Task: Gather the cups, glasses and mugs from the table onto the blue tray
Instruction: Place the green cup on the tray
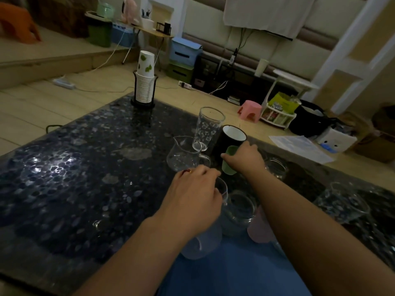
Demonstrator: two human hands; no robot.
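The blue tray (233,272) lies at the near edge of the dark table. On it stand a clear glass pitcher (203,240), a clear glass (239,212) and a pink cup (259,229). My left hand (192,199) grips the pitcher at its rim. My right hand (245,159) closes around a small green cup (229,162) standing on the table beyond the tray. Behind it are a black mug (229,138), a tall printed glass (208,127) and a small glass jug (183,154). More clear glasses stand to the right (275,167) and far right (344,201).
A holder with a stack of paper cups (144,82) stands at the table's far corner. The dark patterned table (85,167) stretches left. On the floor beyond are a pink stool (250,110), a white rack, papers and cables.
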